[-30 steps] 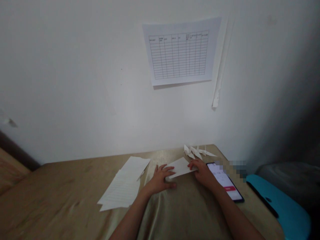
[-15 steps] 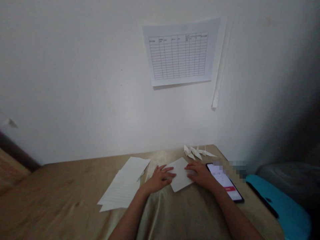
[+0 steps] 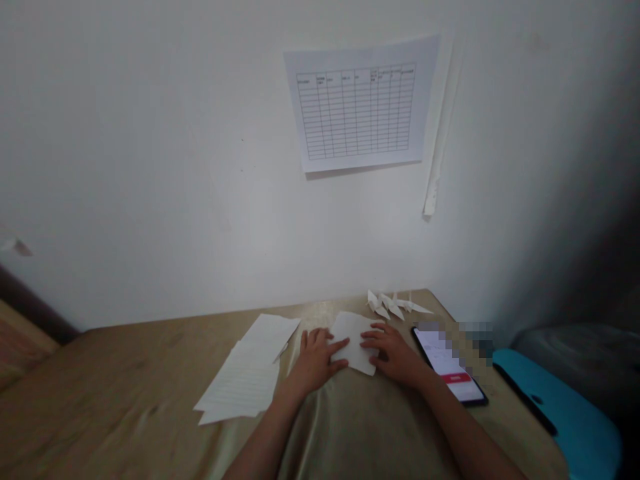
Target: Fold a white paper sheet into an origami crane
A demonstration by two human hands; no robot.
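A white square of paper point(image 3: 354, 333) lies on the brown cloth-covered table between my two hands. My left hand point(image 3: 317, 358) rests over its left edge, fingers spread, with the index finger and thumb pointing across the sheet. From the other side, my right hand point(image 3: 391, 350) lies on the right edge with its fingers apart. Both hands touch the paper without gripping it. Just behind my right hand stand several folded white paper cranes point(image 3: 393, 305) in a row.
Left of my hands lies a stack of lined white sheets point(image 3: 245, 373). A phone with a lit screen point(image 3: 447, 367) is close to my right forearm. Beyond the table's right edge is a bright blue object point(image 3: 560, 407). A printed table sheet point(image 3: 357, 113) hangs on the wall.
The paper square has turned, so its near corner now points further right. My left hand's fingers have spread and shifted slightly, and my right hand has slid a little to the left.
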